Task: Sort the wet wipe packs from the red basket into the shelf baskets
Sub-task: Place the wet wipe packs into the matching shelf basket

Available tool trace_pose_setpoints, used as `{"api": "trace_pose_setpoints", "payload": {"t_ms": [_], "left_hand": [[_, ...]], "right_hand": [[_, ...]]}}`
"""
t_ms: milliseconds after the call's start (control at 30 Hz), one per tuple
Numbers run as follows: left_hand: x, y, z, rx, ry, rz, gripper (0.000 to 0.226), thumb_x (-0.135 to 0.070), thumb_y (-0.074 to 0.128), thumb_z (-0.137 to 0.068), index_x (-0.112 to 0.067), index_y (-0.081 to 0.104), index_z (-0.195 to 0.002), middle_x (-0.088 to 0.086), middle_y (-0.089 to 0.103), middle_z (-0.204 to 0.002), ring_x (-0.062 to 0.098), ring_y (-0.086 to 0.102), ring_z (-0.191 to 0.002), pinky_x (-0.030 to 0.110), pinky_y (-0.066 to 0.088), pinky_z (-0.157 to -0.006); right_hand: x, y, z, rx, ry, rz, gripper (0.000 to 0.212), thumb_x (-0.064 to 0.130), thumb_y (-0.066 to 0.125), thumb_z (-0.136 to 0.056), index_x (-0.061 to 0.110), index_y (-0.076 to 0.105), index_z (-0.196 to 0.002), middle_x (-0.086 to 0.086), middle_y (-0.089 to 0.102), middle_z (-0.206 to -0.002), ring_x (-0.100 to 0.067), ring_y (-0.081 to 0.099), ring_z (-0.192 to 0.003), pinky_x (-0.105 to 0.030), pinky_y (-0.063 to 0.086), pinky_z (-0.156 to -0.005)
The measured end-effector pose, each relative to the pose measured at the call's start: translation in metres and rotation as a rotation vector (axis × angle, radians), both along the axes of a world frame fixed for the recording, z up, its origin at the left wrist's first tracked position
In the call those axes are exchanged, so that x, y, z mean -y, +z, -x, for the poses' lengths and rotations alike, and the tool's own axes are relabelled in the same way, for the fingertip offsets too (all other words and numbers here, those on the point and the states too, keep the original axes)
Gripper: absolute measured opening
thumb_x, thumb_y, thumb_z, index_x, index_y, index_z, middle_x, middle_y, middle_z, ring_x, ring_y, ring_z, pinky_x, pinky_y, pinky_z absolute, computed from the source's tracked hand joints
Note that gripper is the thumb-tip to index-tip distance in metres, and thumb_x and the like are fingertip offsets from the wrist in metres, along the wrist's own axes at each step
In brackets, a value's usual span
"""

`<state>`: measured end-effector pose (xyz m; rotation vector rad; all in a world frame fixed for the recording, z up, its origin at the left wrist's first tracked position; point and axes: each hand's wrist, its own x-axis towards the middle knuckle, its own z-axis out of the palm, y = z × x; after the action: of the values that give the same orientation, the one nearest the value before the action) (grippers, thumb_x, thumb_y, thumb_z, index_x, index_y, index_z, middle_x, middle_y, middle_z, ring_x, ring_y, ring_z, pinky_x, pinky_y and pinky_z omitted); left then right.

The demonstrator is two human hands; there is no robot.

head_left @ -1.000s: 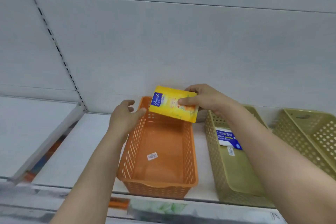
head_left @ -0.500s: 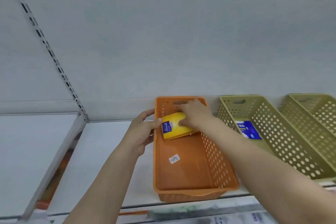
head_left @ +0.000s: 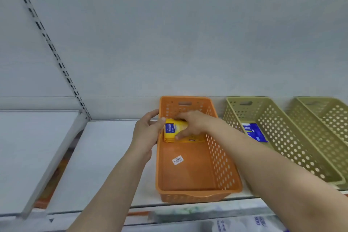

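In the centre of the frame the right hand reached into the far end of the orange basket, its fingers curled over a yellow wet wipe pack with the thumb pressed against the pack's near edge. The pack sat low against the basket's back wall, seemingly on top of another yellow pack whose edge showed beneath it; I judged this a stacking move, the pack being settled square at the rear so later ones could fill the space in front. The left hand clasped the basket's left rim from outside, thumb hooked over the edge beside the pack and fingers curled round the wall, probably to keep the light plastic basket from sliding on the white shelf while the other hand pushed.

A small barcode sticker lay on the bare orange floor nearer the viewer. To the right stood an olive-green basket holding a blue wet wipe pack near its far end (each colour apparently had its own basket), and a second olive-green basket ran off the right edge of the frame. The red basket was not in view. The yellow pack looked nearly placed, though the hand had not released it.
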<state>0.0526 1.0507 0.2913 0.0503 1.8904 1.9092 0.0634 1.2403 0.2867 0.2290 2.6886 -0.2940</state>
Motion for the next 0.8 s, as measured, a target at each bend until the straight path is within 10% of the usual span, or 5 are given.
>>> {"api": "trace_pose_setpoints", "payload": {"t_ms": [800], "left_hand": [[-0.004,0.017,-0.017,-0.194,0.092,0.368,0.039,-0.038,0.063,-0.090,-0.019,0.061,-0.124,0.006,0.068,-0.114,0.022,0.068,-0.095,0.043,0.057,-0.086]], "right_hand": [[-0.001,0.028,-0.007,-0.130,0.155,-0.099,0.065,0.053,0.064,-0.087,0.013,0.054,-0.138,-0.007,0.054,-0.143,-0.026,0.052,-0.127,-0.038,0.045,-0.103]]}}
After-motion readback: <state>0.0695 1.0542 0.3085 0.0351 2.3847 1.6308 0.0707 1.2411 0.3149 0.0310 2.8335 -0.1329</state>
